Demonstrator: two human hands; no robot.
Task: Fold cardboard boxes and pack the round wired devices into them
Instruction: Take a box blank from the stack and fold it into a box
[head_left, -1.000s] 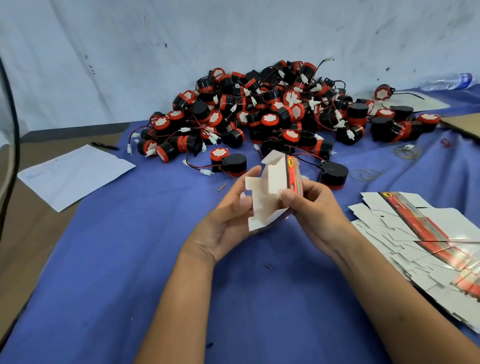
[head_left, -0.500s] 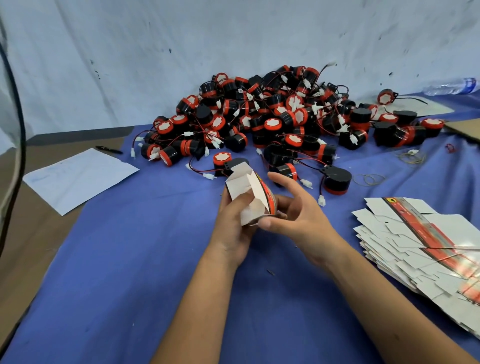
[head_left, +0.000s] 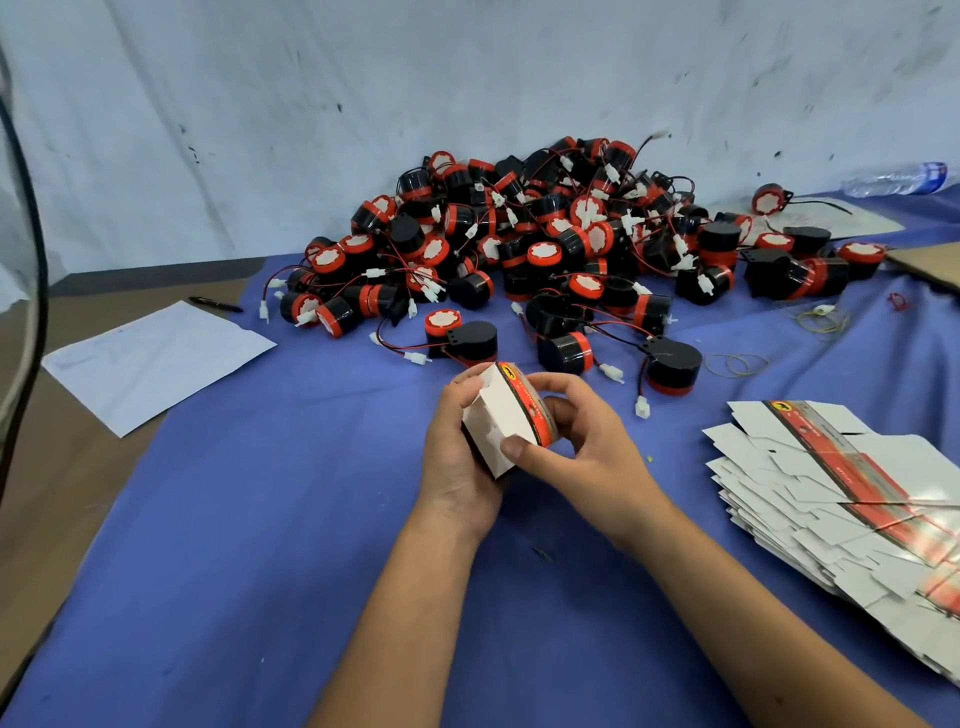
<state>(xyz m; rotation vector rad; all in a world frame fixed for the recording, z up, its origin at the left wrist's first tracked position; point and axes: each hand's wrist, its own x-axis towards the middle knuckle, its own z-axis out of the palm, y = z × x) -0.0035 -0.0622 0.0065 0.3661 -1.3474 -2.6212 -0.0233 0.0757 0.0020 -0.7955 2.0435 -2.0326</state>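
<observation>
A small white cardboard box (head_left: 503, 415) with a red and black stripe sits between both hands above the blue cloth. My left hand (head_left: 454, 452) cups it from the left and below, fingers curled over its top edge. My right hand (head_left: 582, 441) grips it from the right, thumb pressed on its white front face. Behind it lies a big pile of round black and red wired devices (head_left: 545, 249). The nearest loose devices (head_left: 672, 366) lie just beyond my hands. A stack of flat unfolded boxes (head_left: 852, 499) lies at the right.
A blue cloth (head_left: 260, 571) covers the table. A white paper sheet (head_left: 150, 358) and a pen (head_left: 215, 304) lie at the left. Rubber bands (head_left: 737, 364) lie right of the devices. A plastic bottle (head_left: 898, 177) rests at the far right by the wall.
The box has gone from a loosely opened sleeve with flaps sticking out to a closed, compact shape. Both hands have tightened round it and lowered slightly.
</observation>
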